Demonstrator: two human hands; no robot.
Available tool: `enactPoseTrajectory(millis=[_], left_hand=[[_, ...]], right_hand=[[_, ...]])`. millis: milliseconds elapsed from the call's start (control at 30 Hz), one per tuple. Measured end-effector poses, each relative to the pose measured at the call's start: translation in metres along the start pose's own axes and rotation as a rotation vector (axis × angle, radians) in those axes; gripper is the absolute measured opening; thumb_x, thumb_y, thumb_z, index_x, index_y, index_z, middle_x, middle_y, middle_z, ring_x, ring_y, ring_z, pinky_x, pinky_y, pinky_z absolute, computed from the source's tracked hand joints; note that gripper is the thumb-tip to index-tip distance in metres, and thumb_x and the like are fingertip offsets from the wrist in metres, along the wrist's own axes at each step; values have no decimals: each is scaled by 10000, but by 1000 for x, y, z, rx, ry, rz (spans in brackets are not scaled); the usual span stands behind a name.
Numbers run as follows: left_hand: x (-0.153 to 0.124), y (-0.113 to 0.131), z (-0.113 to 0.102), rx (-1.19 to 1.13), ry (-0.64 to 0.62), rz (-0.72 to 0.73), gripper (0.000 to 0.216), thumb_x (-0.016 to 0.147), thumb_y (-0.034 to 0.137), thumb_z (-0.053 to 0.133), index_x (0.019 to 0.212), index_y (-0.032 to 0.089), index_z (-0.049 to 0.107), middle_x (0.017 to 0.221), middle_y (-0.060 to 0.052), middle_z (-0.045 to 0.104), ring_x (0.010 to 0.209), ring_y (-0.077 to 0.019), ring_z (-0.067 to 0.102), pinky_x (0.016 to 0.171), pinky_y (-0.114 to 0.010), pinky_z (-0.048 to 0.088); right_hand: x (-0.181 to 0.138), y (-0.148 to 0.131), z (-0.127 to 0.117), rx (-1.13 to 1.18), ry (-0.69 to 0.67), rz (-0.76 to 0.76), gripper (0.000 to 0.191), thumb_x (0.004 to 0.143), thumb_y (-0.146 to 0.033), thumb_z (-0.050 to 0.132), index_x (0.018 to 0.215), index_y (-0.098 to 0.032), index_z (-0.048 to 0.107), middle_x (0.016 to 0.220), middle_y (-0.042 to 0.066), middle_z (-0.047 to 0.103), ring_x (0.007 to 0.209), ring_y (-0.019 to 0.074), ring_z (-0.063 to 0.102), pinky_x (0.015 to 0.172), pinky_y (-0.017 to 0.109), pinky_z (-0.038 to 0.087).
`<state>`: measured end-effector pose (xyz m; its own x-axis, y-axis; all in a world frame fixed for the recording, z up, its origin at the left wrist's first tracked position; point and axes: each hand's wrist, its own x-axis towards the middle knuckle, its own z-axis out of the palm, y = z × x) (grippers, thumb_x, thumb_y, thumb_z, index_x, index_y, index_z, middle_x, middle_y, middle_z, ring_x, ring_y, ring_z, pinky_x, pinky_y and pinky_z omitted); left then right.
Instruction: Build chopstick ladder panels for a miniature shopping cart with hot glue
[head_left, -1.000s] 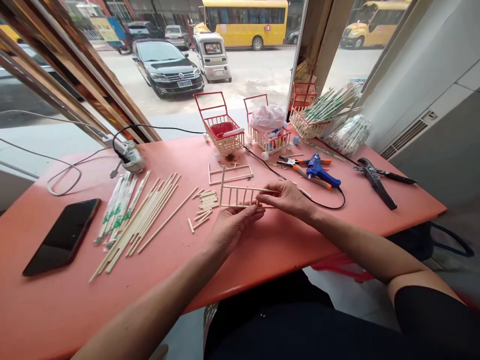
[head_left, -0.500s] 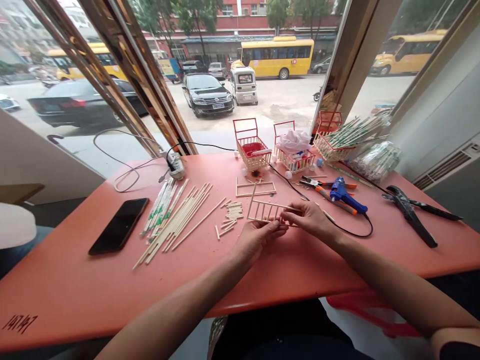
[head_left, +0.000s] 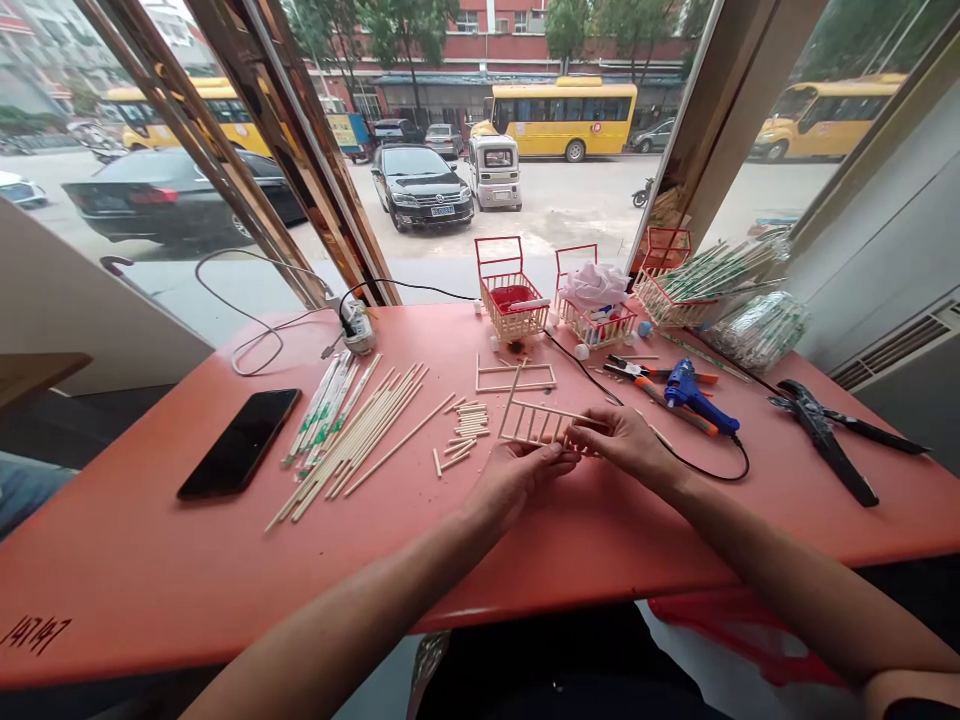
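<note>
In the head view, the thing being worked on is a ladder-like stick frame (head_left: 545, 426), apparently held just above the near middle of the pink surface (head_left: 600, 540). The left hand (head_left: 525, 475) pinches it from below, towards its right end; the right hand (head_left: 626, 440) pinches that end too, though I can't tell whether the fingertips touch. Those joints look slim to me: a hard squeeze or twist could pop a rung loose. To the right, the glue gun (head_left: 701, 398) has its cord (head_left: 731, 480) looped near the right hand, so a snag could drag it. Near left, the handwriting (head_left: 34, 635) seems to read "147147". Outside, a dark car (head_left: 421, 185) wears a Volkswagen badge (head_left: 433, 198); its plate (head_left: 442, 211) is too blurred.
</note>
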<state>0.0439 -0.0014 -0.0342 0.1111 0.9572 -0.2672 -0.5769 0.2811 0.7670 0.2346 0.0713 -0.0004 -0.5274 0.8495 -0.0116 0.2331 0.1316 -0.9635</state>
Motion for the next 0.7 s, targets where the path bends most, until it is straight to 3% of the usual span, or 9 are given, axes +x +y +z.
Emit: enactPoseTrajectory(millis=[167,267,333,400,500,600,700], left_hand=[[-1,0,1,3,3,-12,640,489,483,1200,912,104,908,941,-151,880,963,-284,865,1089,-428,679],[-1,7,1,25,28,-26,522,529,338,1167,891,104,873,1007,-140,861,971,-255,846,992,-377,690],[0,16,-2,62,108,5,433,544,203,1085,877,137,816,1053,-102,831,932,-224,821,852,-340,686],[2,26,-7,92,197,13,477,524,112,965,952,178,764,1040,-61,799,867,-189,779,741,-303,649],[6,38,-16,132,272,98,584,536,171,881,1090,216,703,1101,-57,772,906,-199,757,763,-318,642],[4,45,-22,420,315,332,600,681,309,911,1236,241,691,1267,-105,774,1118,-270,772,887,-368,636],[-5,50,-21,947,309,853,473,905,322,850,1359,265,731,1441,-138,775,1366,-326,713,1180,-497,562]], right_hand=[[2,-2,0,63,-13,70,463,791,-619,957,795,-193,775,786,33,759,728,165,677,696,291,566],[7,-4,-4,72,-36,129,480,771,-625,964,811,-183,781,779,30,757,703,147,671,660,273,556],[10,-5,-7,55,-62,144,502,737,-625,993,814,-179,776,739,11,724,673,140,651,624,266,533],[11,-5,-9,32,-86,135,512,730,-626,1000,820,-176,773,735,5,711,669,136,639,614,262,517],[12,-3,-10,-13,-91,86,487,785,-629,947,825,-177,772,765,14,719,694,140,625,625,262,500],[12,3,-9,-140,-80,-33,391,877,-558,843,824,-175,788,780,29,741,754,159,630,676,270,481],[12,8,-8,-271,-85,-115,337,935,-492,776,840,-171,815,779,29,767,782,170,638,732,283,467]])
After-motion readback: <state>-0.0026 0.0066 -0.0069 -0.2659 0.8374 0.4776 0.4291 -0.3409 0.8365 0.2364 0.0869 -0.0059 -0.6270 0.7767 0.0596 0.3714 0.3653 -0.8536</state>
